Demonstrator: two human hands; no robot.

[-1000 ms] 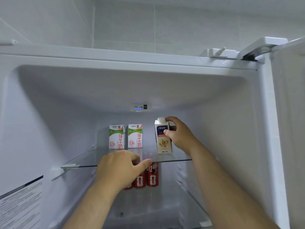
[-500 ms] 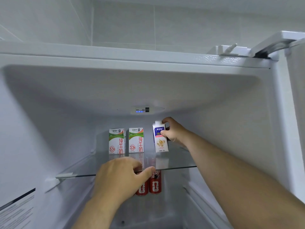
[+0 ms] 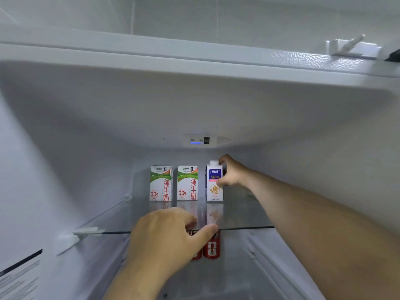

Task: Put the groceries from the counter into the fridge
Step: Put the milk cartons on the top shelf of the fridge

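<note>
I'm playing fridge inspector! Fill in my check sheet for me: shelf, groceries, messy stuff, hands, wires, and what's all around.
Surface: glass shelf, with cartons standing at its back.
Job's things: blue-and-white carton stands upright on the shelf, to the right of two green-and-white milk cartons; red cans on the level below.
Clutter: nothing seen.
Grips: right hand holds the blue-and-white carton's side; left hand holds the shelf's front edge.
Cables: nothing seen.
Surroundings: white fridge interior, lit control panel overhead, tiled wall above.

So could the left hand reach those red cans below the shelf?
Probably yes: the left hand sits at the glass shelf edge, red cans just beneath, nothing in front of them.
</note>
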